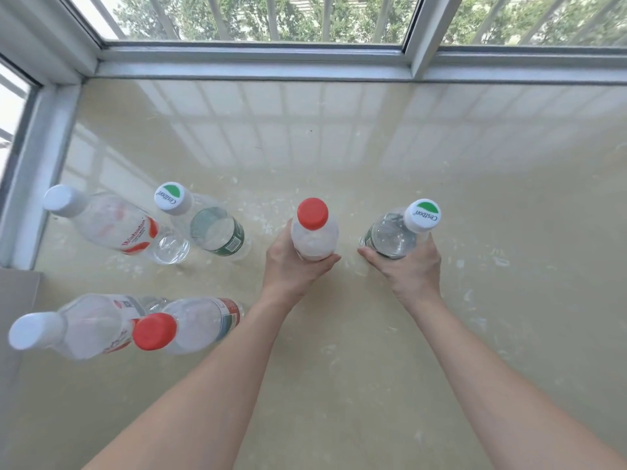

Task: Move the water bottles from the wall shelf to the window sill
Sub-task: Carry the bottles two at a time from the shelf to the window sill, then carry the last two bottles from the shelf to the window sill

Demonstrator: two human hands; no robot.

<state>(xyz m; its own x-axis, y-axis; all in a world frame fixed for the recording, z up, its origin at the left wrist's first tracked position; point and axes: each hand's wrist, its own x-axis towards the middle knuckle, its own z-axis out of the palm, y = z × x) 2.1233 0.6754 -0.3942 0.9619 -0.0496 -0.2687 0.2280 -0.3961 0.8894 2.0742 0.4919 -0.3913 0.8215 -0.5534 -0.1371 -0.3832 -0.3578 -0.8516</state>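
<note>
My left hand [291, 266] grips a clear water bottle with a red cap [314, 228], upright on the beige window sill [373, 157]. To its right, my right hand [412, 266] grips a clear bottle with a white and green cap [400, 228], also upright. Several more bottles stand on the sill's left part: a white-capped bottle with a red label [108, 222], a green-labelled bottle with a white and green cap [207, 222], another white-capped bottle [74, 327] and a red-capped bottle [183, 323]. The wall shelf is out of view.
The aluminium window frame [258, 59] runs along the sill's far edge and down its left side [44, 154], with bars and trees behind the glass. A grey wall corner [17, 293] meets the sill at the left. Bare sill lies to the right of my hands.
</note>
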